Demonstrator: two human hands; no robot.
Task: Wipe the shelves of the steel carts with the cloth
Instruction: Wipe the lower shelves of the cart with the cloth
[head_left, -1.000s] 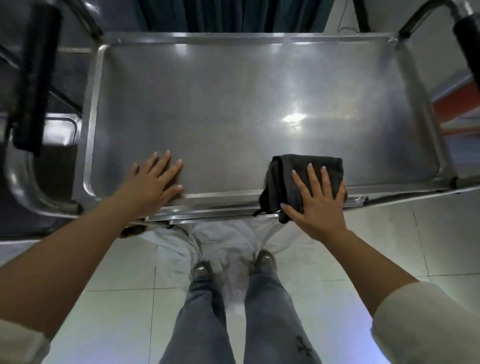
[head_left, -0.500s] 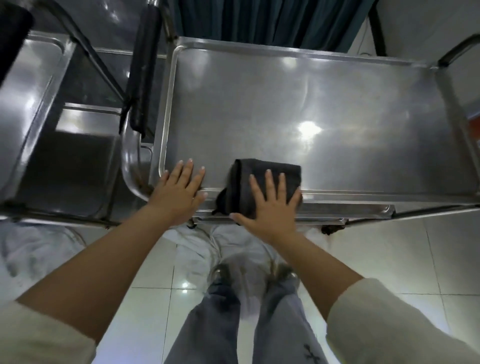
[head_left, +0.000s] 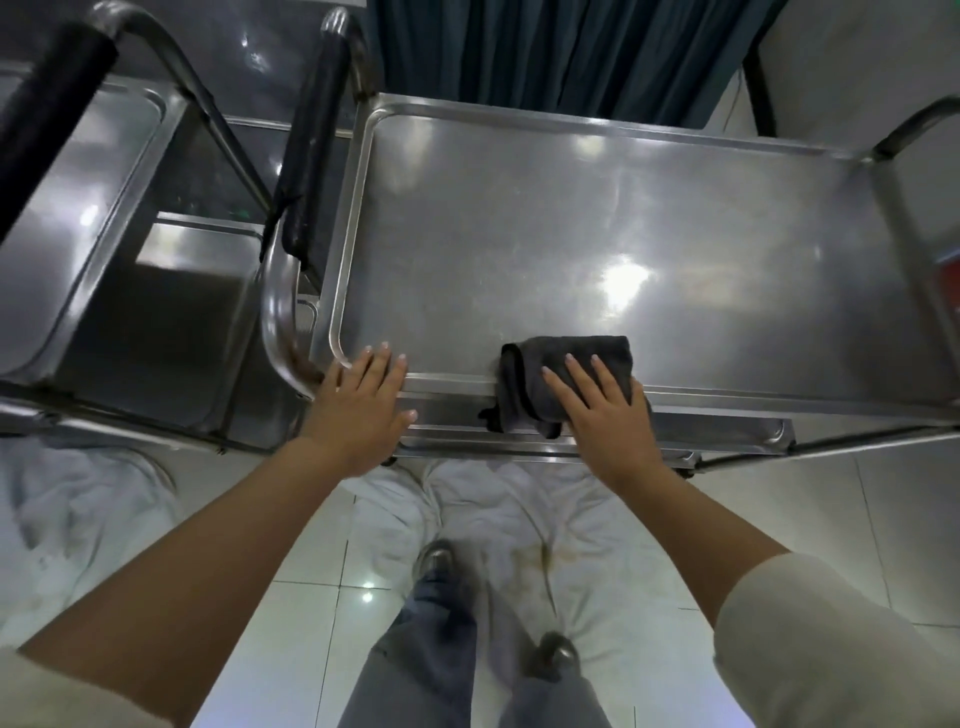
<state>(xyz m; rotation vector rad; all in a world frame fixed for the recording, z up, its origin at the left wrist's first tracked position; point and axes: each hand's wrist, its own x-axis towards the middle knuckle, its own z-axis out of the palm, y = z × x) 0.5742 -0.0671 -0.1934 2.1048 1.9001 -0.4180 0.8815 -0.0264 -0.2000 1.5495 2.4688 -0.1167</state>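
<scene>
A steel cart's top shelf (head_left: 571, 218) fills the middle of the head view. A folded dark grey cloth (head_left: 540, 384) lies over its near rim, hanging slightly past the edge. My right hand (head_left: 602, 415) presses flat on the cloth with fingers spread. My left hand (head_left: 363, 410) rests flat on the near left corner of the shelf rim, fingers apart, holding nothing. A second steel cart (head_left: 104, 260) stands to the left, its shelf partly cut off by the frame.
Black-padded push handles (head_left: 311, 145) rise between the two carts and at the far left (head_left: 47, 114). A dark curtain (head_left: 545, 52) hangs behind the cart. White sheets (head_left: 519, 519) lie on the tiled floor around my feet.
My right hand slid the cloth left along the near rim, then back a little to the right. My left hand moved to the shelf's left corner. The view shifted, bringing the second cart into sight.
</scene>
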